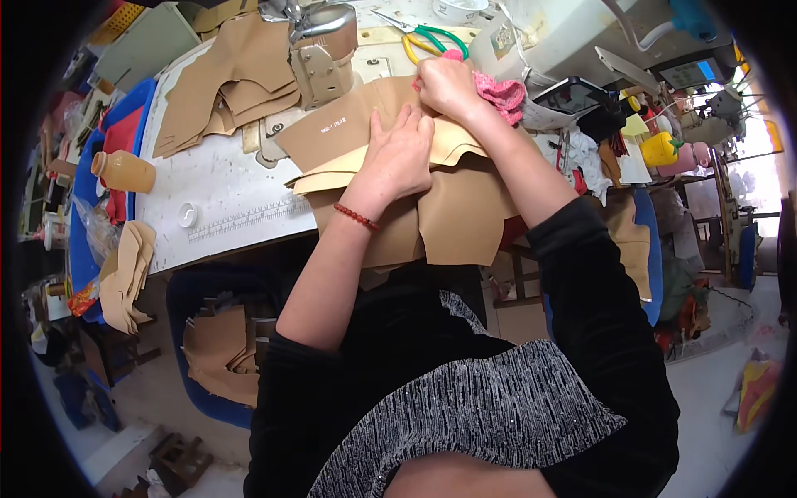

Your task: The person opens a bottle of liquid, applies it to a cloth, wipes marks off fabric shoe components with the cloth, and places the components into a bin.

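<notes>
Brown leather-like cut pieces (pixel 461 207), some with cream undersides, lie layered over the table's front edge and hang down toward my lap. My left hand (pixel 400 153) presses flat on the upper brown piece (pixel 328 131), fingers stretched out, a red bead bracelet at the wrist. Just beyond it to the right, my right hand (pixel 448 87) is closed around a pink knitted cloth (pixel 502 95), which shows on both sides of the fist. Scissors (pixel 432 40) with green and yellow handles lie right behind that hand. The sewing machine head (pixel 322 54) stands to the left of it.
More brown cut pieces (pixel 241 70) are stacked at the back left. A ruler scale (pixel 249 220), a small white ring (pixel 188 216) and a tan bottle (pixel 124 172) are on the left side. Blue bins (pixel 178 332) flank the table. A dark tablet-like device (pixel 581 93) stands at right.
</notes>
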{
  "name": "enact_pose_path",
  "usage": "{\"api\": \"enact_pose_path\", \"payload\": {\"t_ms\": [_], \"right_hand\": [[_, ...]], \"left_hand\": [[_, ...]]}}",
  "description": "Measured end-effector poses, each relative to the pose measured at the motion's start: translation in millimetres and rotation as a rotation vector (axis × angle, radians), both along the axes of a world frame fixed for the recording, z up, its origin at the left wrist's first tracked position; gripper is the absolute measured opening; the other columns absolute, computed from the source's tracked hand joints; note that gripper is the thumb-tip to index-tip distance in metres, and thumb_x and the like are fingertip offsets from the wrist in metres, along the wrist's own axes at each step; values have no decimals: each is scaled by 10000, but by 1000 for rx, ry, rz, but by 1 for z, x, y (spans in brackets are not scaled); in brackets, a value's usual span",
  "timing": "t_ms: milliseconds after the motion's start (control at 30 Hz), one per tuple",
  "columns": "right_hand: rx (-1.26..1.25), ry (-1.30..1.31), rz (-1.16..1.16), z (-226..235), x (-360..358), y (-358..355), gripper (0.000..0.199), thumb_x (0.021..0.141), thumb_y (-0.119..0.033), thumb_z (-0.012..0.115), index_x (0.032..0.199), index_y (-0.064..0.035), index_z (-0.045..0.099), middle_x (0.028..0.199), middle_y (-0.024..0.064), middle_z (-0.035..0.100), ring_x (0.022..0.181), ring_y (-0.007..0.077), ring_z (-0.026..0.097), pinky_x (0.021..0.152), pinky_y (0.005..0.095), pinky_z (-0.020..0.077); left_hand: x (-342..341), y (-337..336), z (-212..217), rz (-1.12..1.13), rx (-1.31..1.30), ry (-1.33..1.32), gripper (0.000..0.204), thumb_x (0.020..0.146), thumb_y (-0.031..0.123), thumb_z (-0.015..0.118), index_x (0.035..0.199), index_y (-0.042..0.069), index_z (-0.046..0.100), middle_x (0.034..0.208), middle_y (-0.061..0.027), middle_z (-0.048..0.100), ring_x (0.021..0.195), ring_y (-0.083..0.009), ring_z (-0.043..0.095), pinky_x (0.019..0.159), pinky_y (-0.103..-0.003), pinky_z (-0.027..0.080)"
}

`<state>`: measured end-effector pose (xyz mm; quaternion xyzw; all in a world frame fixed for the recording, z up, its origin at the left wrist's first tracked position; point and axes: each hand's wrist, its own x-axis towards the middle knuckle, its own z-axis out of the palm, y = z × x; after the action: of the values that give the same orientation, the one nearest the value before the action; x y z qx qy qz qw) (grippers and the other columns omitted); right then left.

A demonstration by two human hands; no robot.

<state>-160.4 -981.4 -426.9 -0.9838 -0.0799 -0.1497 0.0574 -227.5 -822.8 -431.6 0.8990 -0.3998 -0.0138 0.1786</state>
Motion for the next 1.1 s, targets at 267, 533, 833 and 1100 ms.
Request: {"api": "enact_pose_path", "payload": {"t_ms": [267,533,833,1100], "right_hand": [[-60,-32,-54,-1,8,-9,161,717,-170,661,739,-12,682,759,206,662,716,362,660,651,451,523],[83,241,48,8,0,-3,188,735,-239,700,775,-56,711,807,184,675,763,333,663,703,419,510],[-10,206,49,4,-5,-7,135,698,-138,640,765,-43,709,792,189,673,783,331,667,705,433,515],[-59,187,-14,6,-14,-13,143,689,-152,661,757,-34,706,774,200,667,763,339,667,688,424,520]], "left_hand": [[-1,4,1,6,-21,2,415,677,19,545,1070,-29,420,1328,-262,433,1343,-369,327,1078,-624,193],[-2,6,-2,21,-74,21,458,684,18,541,1122,-35,419,1348,-259,422,1346,-360,329,1087,-603,193],[-1,5,-6,21,-49,21,415,686,17,535,1084,-33,431,1361,-266,414,1348,-355,330,1078,-617,192],[-6,8,-7,32,-90,6,360,699,6,517,1048,-27,436,1317,-246,453,1350,-350,324,1065,-629,207]]}}
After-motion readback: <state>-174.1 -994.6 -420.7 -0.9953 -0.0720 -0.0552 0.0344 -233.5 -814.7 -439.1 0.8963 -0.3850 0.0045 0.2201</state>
